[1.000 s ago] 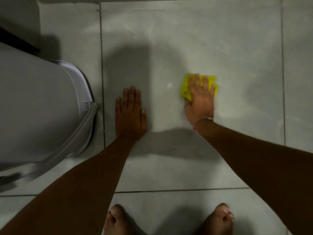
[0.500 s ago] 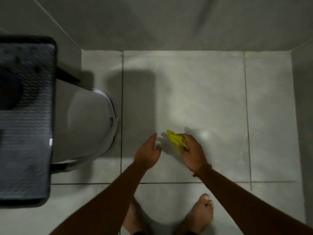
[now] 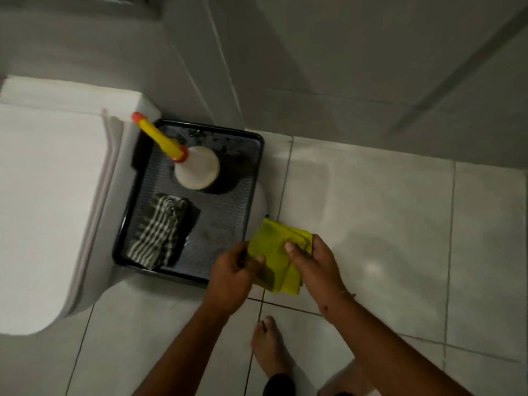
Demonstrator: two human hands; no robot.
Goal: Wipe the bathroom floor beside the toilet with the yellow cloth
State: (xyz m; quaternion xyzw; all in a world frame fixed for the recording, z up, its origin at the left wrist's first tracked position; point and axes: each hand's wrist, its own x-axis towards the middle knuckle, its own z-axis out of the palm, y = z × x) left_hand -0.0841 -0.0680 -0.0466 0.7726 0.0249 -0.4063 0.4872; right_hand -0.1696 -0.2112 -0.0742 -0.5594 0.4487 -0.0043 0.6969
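Your left hand (image 3: 231,277) and right hand (image 3: 315,262) hold the yellow cloth (image 3: 275,255) up off the floor (image 3: 371,224), fingers clamped on its folds, just beside the black tray (image 3: 228,212). It looks soft, light and limp (likely damp), so grip bunched folds, not an edge. The tiles look glossy and slick; the toilet (image 3: 51,195) and walls hem you in.

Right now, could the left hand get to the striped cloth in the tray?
Probably yes, once it lets go. The left hand is pinching the yellow cloth together with the right hand. It sits over the black tray's near corner, and nothing lies between it and the striped cloth.
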